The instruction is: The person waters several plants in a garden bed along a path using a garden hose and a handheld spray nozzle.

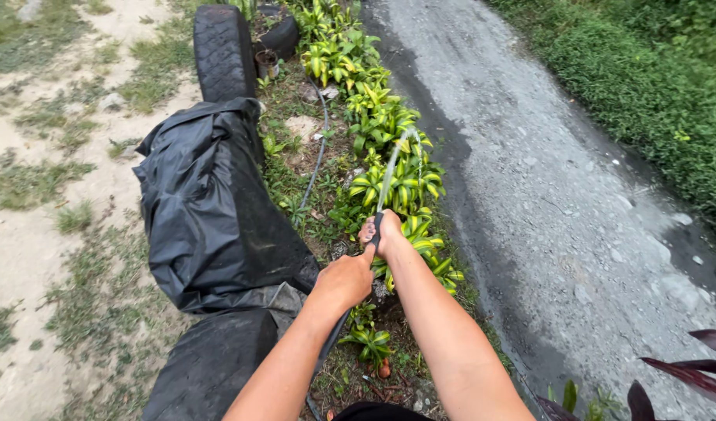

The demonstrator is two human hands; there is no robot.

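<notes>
Roadside bed: our right hand and left hand both grip the hose, spraying plants at 12 o'clock; farther plants look unsprayed.

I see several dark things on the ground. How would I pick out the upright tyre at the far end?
Follow the row of yellow-green plants beside the gravel road away from the hands. Left of that row, past the crumpled black plastic sheet, stands the tyre. Only it stands upright and shows a knobbly tread.
</notes>
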